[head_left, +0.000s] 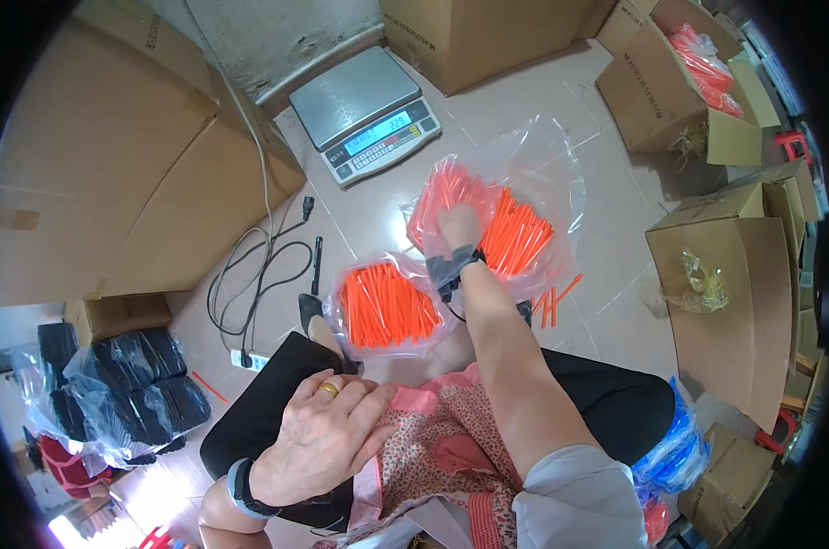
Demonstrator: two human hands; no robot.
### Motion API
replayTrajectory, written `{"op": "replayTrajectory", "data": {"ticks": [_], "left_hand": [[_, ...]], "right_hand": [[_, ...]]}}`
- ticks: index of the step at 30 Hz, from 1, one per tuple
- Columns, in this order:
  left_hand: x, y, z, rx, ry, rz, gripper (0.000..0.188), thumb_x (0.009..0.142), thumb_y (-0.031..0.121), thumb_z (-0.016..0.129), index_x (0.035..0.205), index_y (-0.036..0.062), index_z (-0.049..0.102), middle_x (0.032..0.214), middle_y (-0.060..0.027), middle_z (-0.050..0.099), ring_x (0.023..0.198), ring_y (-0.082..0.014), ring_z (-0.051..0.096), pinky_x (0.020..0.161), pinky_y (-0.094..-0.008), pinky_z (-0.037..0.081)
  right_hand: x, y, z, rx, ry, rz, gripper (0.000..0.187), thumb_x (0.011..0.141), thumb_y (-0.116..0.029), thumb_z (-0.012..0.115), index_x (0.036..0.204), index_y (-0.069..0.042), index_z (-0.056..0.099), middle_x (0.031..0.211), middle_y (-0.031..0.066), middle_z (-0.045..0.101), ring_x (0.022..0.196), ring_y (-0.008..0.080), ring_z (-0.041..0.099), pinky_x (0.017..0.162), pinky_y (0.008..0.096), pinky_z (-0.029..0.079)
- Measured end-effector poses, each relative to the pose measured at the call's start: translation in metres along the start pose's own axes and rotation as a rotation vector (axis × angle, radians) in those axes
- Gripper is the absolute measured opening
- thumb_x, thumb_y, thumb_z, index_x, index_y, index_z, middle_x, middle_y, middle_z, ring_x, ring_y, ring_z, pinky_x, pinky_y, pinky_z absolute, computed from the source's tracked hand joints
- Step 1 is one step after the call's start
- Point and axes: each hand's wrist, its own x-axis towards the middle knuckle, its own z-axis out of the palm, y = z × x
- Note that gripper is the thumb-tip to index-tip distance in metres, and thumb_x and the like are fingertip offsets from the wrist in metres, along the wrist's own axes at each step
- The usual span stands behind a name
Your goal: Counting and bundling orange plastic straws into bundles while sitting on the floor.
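My right hand (458, 227) reaches into a clear plastic bag (551, 146) of orange plastic sticks (517, 233). Its fingers are hidden among the plastic and the sticks, so their grip does not show. Beside that arm, on the left, stands a second clear bag (336, 316) packed with upright orange sticks (389, 306). My left hand (327, 430) rests over my knee and the pink patterned apron (451, 430), fingers loosely extended and holding nothing.
A digital scale (364, 110) stands beyond the bags. Loose orange sticks (551, 306) lie at the right. A black cable (282, 247), a pen (317, 261) and a power strip (248, 360) are at the left. Cardboard boxes (112, 174) surround the floor; black bundles (131, 384) sit lower left.
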Motion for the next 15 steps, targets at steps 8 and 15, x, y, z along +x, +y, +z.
{"op": "replayTrajectory", "data": {"ticks": [8,15], "left_hand": [[0.002,0.000,0.002,-0.006,-0.015,-0.009,0.040,0.080,0.028,0.069,0.111,0.0033,0.062,0.098,-0.0109,0.064,0.092,-0.0262,0.063,0.090,-0.0409,0.046],[0.001,0.001,0.001,-0.012,0.000,0.004,0.040,0.080,0.028,0.069,0.111,0.0034,0.062,0.098,-0.0108,0.064,0.092,-0.0261,0.064,0.090,-0.0406,0.046]], "right_hand": [[-0.010,-0.026,-0.030,0.263,-0.177,0.245,0.044,0.074,-0.043,0.062,0.092,-0.004,0.072,0.098,0.0210,0.069,0.095,0.0375,0.066,0.079,0.0443,0.053],[-0.001,-0.007,-0.025,0.187,-0.044,0.233,0.041,0.076,-0.039,0.059,0.093,-0.004,0.072,0.098,0.0217,0.068,0.095,0.0372,0.066,0.080,0.0459,0.053]]}}
